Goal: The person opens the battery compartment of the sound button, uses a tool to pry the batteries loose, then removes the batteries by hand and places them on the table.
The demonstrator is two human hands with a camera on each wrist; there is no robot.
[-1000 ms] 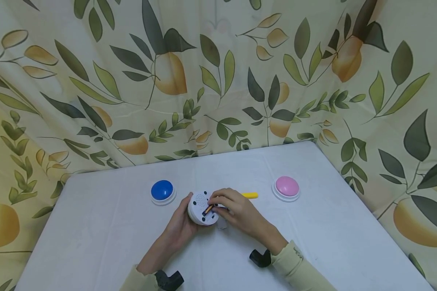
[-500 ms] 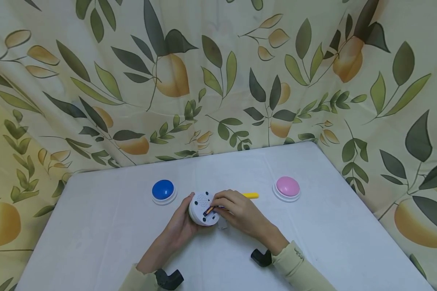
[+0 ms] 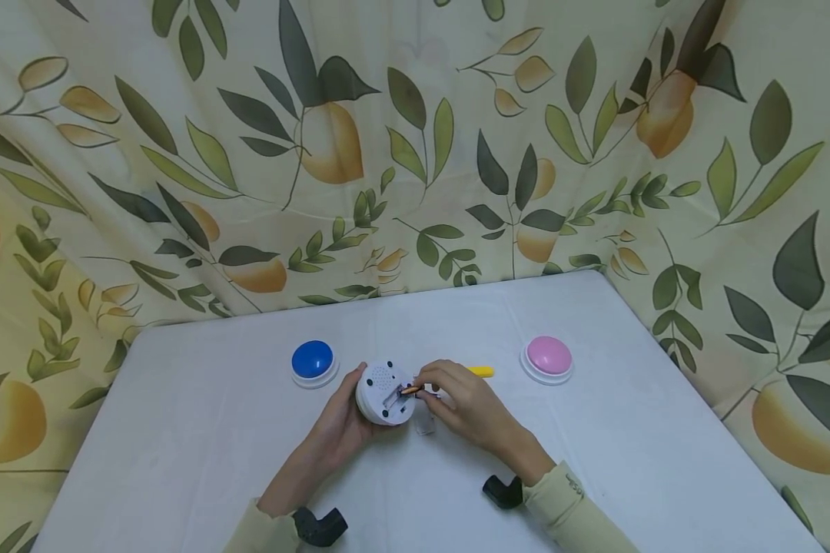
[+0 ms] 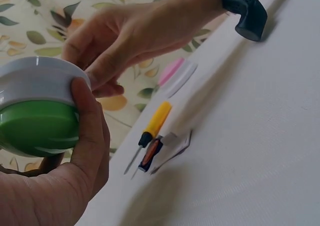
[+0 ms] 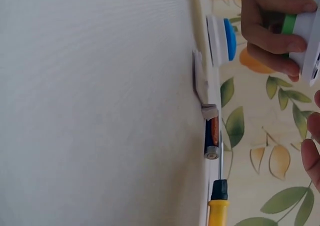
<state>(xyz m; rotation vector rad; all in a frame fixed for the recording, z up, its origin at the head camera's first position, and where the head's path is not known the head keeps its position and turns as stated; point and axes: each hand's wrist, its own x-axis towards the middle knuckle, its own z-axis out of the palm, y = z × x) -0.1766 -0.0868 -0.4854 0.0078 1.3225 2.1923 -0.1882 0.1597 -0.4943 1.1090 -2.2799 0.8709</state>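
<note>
My left hand grips a round push button, its white underside with speaker holes and a battery slot turned up. Its green dome faces down in the left wrist view. Between thumb and fingers, my right hand pinches a small orange-and-dark battery at the slot's edge, partly hidden by the fingertips. Another battery lies on the table beside a screwdriver with a yellow handle. A small pale flat piece, perhaps a cover, lies close by.
A blue push button stands at the back left of the white table, and a pink one at the back right. Behind the table hangs a leaf-and-fruit patterned curtain.
The battery that lay along the slot now points out of it toward the right, and more of the slot shows. My right hand has shifted slightly right; the left still holds the button.
</note>
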